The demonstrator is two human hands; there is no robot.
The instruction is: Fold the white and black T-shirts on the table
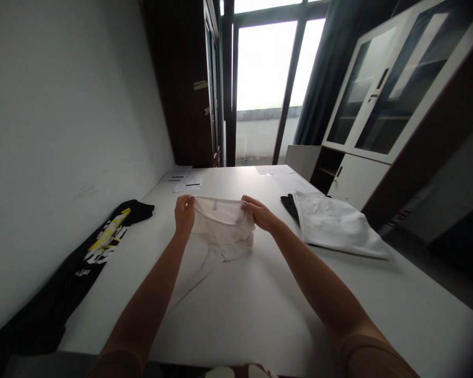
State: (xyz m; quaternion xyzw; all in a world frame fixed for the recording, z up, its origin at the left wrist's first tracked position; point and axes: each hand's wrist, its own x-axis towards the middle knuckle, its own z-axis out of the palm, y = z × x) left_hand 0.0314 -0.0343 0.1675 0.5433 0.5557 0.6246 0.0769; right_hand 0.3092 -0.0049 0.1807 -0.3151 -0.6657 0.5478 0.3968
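Note:
A white shirt (224, 231) hangs between my two hands over the table, its neck opening toward the top with a small label inside. My left hand (185, 212) pinches the left end of the top edge. At the other end, my right hand (258, 211) is closed on the fabric with the thumb on top. The cloth between them is pulled fairly taut, while its lower part falls in creases onto the white table (236, 315).
A black garment with yellow and white print (106, 241) lies along the left wall. Folded white cloth (335, 223) rests on the right, with black fabric (289, 205) under it. Papers (187, 181) lie at the far left. A glass-door cabinet (378, 94) stands at right.

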